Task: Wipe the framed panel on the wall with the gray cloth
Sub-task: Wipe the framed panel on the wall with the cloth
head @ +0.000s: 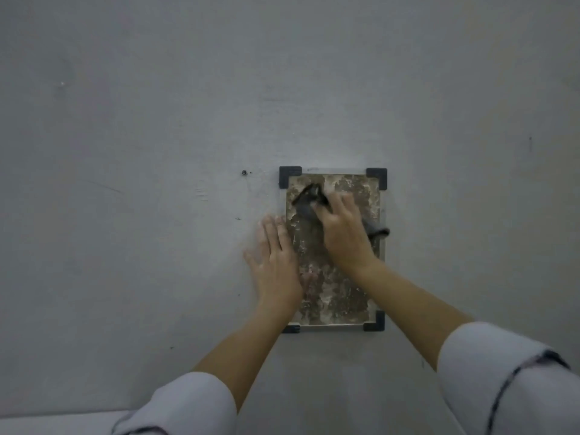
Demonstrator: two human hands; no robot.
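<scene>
A framed panel hangs on the grey wall, its mottled brown and white face held by black corner brackets. My right hand presses a dark gray cloth against the panel's upper part; one cloth end sticks out at the upper left of the hand, another at the panel's right edge. My left hand lies flat with fingers spread on the wall and the panel's left edge, holding nothing.
A small dark screw hole marks the bare grey wall left of the panel's top corner. Faint scratches show further left. A pale ledge runs along the bottom left. Both white sleeves are pushed up the forearms.
</scene>
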